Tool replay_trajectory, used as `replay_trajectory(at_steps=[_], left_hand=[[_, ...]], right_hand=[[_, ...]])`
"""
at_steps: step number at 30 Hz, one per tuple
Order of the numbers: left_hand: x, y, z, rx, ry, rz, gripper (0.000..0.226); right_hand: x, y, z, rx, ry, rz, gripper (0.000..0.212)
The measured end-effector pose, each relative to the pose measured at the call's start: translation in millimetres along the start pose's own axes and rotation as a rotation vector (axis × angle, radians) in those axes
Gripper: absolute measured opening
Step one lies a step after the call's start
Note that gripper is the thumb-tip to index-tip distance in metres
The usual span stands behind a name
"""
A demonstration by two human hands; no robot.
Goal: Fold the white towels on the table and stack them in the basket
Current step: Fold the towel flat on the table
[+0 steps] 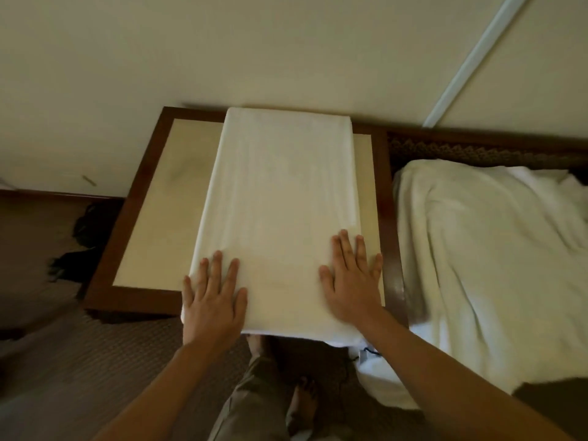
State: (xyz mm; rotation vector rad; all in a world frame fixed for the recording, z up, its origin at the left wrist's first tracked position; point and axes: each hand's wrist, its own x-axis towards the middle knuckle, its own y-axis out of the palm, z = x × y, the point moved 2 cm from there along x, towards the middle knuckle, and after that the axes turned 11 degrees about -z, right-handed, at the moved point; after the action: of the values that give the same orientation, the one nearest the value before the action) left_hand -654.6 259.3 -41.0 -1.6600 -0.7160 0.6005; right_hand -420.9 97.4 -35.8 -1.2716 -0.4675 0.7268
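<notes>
A white towel (280,202), folded into a long strip, lies lengthwise on the wood-framed table (152,224), and its near end hangs a little over the front edge. My left hand (213,297) presses flat on the towel's near left corner, fingers straight and spread. My right hand (353,281) lies flat on the near right part of the towel, fingers straight. Both palms face down and neither hand grips the cloth. No basket is in view.
A heap of loose white towels (483,265) lies to the right of the table, over dark furniture with a patterned back rail (477,151). A cream wall stands behind. Dark items (86,237) lie on the floor at left. My legs and bare feet (302,399) are below.
</notes>
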Motion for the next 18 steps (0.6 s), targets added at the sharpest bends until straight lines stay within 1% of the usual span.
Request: replay_trajectory(at_steps=[1,3,4,5,6,7,8,10,11,12,13,15,18], left_hand=[[-18,-1,2,-0.018,-0.002,0.000,0.064],[-45,-3,6,-0.136,-0.039,-0.036,0.061],[-57,-4,10,-0.235,-0.068,-0.087,0.056],[-66,-9,12,-0.322,-0.097,-0.183,0.046],[-73,-10,17,-0.401,-0.157,-0.287,0.034],[-79,-13,21,-0.473,-0.276,-0.358,0.026],[-82,-15,24,-0.543,-0.428,-0.390,0.022],[-80,-22,29,-0.644,-0.725,-0.401,0.023],[-77,-26,29,-0.680,-0.840,-0.393,0.025],[-73,-27,32,-0.727,-0.921,-0.370,0.027],[-69,-28,35,-0.775,-0.956,-0.338,0.027],[-63,-25,42,-0.829,-0.957,-0.258,0.028],[-58,-19,54,-0.896,-0.974,-0.168,0.024]], right_hand=[[-11,0,-3,-0.001,0.001,0.028,0.069],[-27,-1,-8,0.004,0.015,0.062,0.068],[-35,-3,-10,0.014,0.032,0.069,0.067],[-43,-5,-12,0.041,0.062,0.059,0.065],[-51,-8,-15,0.091,0.104,0.015,0.062],[-60,-12,-16,0.148,0.142,-0.073,0.055],[-70,-17,-17,0.198,0.162,-0.194,0.046],[-88,-20,-23,0.264,0.175,-0.429,0.027],[-96,-20,-26,0.302,0.207,-0.484,0.017],[-103,-19,-28,0.362,0.264,-0.472,0.013],[-108,-17,-29,0.429,0.341,-0.417,0.015],[-117,-10,-29,0.521,0.476,-0.275,0.019],[-121,-5,-26,0.569,0.571,-0.249,0.025]])
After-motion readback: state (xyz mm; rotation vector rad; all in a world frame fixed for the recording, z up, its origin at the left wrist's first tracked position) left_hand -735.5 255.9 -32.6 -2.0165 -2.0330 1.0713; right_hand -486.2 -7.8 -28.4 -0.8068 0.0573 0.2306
